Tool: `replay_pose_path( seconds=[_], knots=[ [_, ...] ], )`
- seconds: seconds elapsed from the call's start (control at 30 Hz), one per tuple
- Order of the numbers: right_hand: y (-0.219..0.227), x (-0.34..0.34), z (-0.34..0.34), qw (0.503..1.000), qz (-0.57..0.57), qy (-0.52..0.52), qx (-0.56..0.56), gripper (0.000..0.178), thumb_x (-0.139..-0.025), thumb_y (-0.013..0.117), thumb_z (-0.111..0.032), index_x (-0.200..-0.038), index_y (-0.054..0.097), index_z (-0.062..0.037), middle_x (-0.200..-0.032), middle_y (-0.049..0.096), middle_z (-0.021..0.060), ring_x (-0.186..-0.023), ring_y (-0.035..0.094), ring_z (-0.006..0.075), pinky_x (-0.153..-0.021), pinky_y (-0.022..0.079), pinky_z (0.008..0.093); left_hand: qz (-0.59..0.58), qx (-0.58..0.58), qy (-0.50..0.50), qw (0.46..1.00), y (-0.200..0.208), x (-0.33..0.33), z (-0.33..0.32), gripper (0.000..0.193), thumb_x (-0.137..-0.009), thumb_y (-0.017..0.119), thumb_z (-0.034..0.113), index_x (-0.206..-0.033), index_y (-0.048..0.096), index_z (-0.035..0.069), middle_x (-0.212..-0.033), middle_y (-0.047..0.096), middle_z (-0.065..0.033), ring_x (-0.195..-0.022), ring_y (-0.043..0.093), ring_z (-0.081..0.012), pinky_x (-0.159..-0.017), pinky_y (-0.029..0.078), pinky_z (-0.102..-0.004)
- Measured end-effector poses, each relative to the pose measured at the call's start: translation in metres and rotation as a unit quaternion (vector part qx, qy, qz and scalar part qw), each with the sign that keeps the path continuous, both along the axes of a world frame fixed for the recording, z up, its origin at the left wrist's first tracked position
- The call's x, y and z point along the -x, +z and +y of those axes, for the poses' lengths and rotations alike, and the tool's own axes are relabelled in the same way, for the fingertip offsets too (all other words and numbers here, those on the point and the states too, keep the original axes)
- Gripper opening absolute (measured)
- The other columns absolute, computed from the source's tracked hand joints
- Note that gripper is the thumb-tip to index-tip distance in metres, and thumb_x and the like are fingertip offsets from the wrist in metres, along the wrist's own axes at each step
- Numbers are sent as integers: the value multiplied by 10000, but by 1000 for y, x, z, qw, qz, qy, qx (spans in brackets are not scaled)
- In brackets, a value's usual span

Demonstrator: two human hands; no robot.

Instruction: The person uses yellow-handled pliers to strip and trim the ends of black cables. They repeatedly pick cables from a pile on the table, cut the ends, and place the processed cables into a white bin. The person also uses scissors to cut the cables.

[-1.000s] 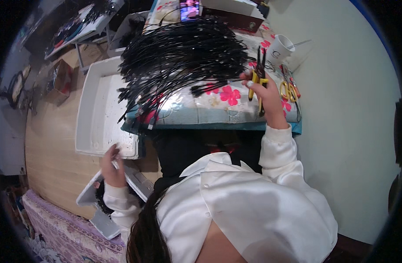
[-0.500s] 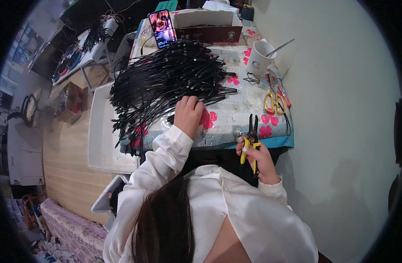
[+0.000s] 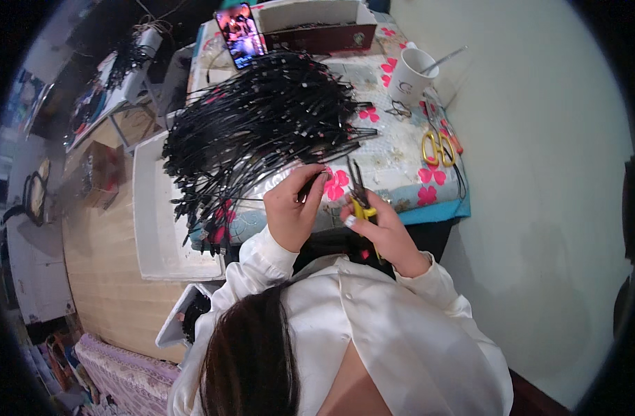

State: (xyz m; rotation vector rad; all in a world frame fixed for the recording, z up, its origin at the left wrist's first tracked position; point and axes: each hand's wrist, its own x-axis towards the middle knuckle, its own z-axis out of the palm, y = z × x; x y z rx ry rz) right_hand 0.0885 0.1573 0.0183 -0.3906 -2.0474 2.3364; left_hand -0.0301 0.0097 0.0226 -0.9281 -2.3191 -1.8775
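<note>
A large heap of thin black cables (image 3: 262,114) with small connector ends lies across the flower-patterned tablecloth (image 3: 393,182). At its near edge, my left hand (image 3: 289,208) is closed, thumb and fingers pinched together. Whatever sits in that pinch is too small to tell. My right hand (image 3: 393,239) is wrapped round yellow-handled pliers (image 3: 359,191), their dark jaws pointing up and away from me. The jaw tips are just right of my left fingertips, apart from them.
Yellow-handled scissors (image 3: 438,149) lie at the table's right, near a white mug (image 3: 409,78) with a metal stick in it. Behind the cables stand a lit phone (image 3: 241,38) and an open carton (image 3: 321,36). A white tray (image 3: 151,229) is at the left, a wall (image 3: 532,173) at the right.
My left hand has drawn back from the cable heap toward me, now pinching. My right hand has brought the pliers up and left, close to it. The view has shifted slightly.
</note>
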Motion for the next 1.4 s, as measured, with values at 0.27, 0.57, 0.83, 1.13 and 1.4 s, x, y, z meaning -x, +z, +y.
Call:
replay_pose_path(
  seconds=[0.27, 0.57, 0.83, 1.13, 1.4],
  knots=[
    [8, 8, -12, 999, -7, -4, 37, 336, -890, 638, -73, -1190, 514, 11, -1017, 591, 47, -957, 542, 133, -873, 456, 290, 190, 32, -4, 981, 7, -13, 9, 212, -812, 717, -12, -1019, 671, -2, -816, 669, -156, -690, 644, -326, -617, 507, -386],
    [11, 5, 3, 993, -52, 23, -100, 314, -874, 643, -104, -1101, 482, 42, -913, 605, 199, -824, 584, 316, -780, 472, 401, 234, 71, 14, 969, 2, -20, 18, 242, -762, 723, -71, -987, 676, 7, -730, 648, -121, -595, 620, -264, -544, 482, -349],
    [8, 3, 11, 984, -58, 54, -158, 344, -877, 652, -113, -1112, 456, 42, -918, 617, 238, -862, 618, 395, -772, 478, 443, 212, 109, -22, 971, 1, -20, 17, 233, -772, 728, -9, -993, 655, 7, -783, 657, -126, -675, 635, -304, -607, 500, -392],
    [-3, 2, 16, 958, -68, 63, -271, 427, -875, 655, -173, -1159, 452, 74, -900, 616, 301, -916, 614, 472, -828, 471, 485, 206, 118, -21, 971, -1, -20, 20, 222, -769, 737, -39, -975, 678, 20, -782, 675, -141, -656, 641, -310, -584, 502, -382],
    [2, 5, 17, 983, -89, 87, -135, 360, -881, 638, -151, -1102, 458, 69, -862, 622, 279, -829, 655, 412, -736, 488, 471, 154, 120, -23, 980, -4, -21, 20, 213, -780, 733, -17, -980, 678, 26, -763, 661, -153, -651, 636, -321, -582, 495, -392]
  ],
)
